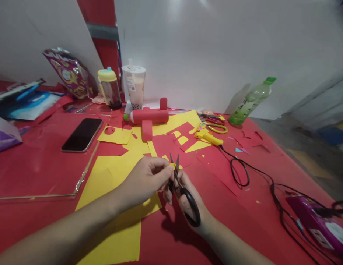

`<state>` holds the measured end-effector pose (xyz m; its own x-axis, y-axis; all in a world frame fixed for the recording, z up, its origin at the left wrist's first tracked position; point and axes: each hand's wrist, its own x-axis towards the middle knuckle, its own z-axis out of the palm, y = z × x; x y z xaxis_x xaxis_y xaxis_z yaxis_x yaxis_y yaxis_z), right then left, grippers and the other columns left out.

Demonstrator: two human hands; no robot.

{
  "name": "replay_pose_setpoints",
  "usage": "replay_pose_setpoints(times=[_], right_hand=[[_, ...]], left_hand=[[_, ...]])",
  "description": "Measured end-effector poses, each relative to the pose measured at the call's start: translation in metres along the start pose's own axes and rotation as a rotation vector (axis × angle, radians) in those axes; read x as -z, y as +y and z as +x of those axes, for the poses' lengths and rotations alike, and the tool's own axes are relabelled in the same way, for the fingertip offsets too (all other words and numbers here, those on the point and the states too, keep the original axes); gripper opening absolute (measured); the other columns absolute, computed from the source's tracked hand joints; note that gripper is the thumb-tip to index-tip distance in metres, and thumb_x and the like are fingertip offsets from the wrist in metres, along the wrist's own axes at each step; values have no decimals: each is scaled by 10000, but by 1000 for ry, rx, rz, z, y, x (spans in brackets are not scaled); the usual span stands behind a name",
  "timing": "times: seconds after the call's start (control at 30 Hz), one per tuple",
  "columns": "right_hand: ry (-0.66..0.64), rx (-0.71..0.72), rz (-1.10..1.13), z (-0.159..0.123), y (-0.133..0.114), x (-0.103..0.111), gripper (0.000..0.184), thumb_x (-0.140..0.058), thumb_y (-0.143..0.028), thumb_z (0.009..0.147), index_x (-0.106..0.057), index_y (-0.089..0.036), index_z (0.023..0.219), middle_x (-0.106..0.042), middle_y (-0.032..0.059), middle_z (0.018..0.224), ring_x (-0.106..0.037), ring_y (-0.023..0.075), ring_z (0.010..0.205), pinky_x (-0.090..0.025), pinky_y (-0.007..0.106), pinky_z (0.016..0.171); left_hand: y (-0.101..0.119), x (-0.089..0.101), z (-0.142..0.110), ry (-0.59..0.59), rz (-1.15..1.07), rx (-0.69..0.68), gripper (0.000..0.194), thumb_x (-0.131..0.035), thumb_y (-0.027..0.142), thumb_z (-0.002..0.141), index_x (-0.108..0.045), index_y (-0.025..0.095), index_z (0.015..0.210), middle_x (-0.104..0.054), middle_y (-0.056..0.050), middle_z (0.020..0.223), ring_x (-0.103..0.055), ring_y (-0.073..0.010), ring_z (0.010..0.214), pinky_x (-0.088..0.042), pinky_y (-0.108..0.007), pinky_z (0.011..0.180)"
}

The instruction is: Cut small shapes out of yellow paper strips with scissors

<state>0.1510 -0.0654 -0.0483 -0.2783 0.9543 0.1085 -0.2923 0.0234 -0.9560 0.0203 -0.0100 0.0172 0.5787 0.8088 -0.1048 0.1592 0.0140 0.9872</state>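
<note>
My right hand (192, 206) grips a pair of scissors (191, 208) with black handles, its blades parted and pointing away from me. Between the blades is a small piece of yellow paper (172, 166). Thumb and fingers of my left hand (149, 178) pinch that piece from the left. Beneath my hands lie large yellow sheets (113, 224) on the red tabletop. Just beyond them are red paper (163, 145) and small yellow cutouts (182, 140). A bottle wrapped in red paper (150, 116), with red strips attached, lies on its side farther back.
A yellow glue gun (208, 138) trails a black cable toward a purple power strip (316, 222) at the right. Behind stand a tilted green bottle (251, 103), a bubble tea cup (136, 88) and a yellow-lidded bottle (109, 88). A phone (82, 135) lies at the left.
</note>
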Motion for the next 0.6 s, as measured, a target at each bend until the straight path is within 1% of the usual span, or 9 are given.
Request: replay_pose_setpoints(times=[0.2, 0.37, 0.6], right_hand=[[-10, -3, -1, -1, 0, 0, 362, -502, -551, 711, -356, -238, 818, -372, -28, 640, -294, 107, 521, -295, 242, 484], [-11, -31, 37, -1, 1, 1, 394, -523, -577, 675, -359, -243, 804, -377, -25, 647, -298, 113, 528, -295, 244, 492], [-24, -10, 90, 1, 4, 1, 409, -538, -579, 663, -383, -235, 823, -396, -22, 650, -336, 118, 547, -321, 241, 498]], left_hand=[[-1, -2, 0, 16, -11, 6, 260, -399, 182, 787, -481, 144, 544, -517, 59, 432, -483, -44, 366, -362, -158, 397], [-1, 0, -1, -4, 32, -1, 252, -399, 169, 774, -492, 149, 541, -497, 62, 391, -483, -53, 371, -361, -160, 403], [1, 3, -1, -45, 60, -16, 242, -395, 124, 750, -483, 149, 527, -509, 61, 388, -482, -48, 367, -354, -152, 401]])
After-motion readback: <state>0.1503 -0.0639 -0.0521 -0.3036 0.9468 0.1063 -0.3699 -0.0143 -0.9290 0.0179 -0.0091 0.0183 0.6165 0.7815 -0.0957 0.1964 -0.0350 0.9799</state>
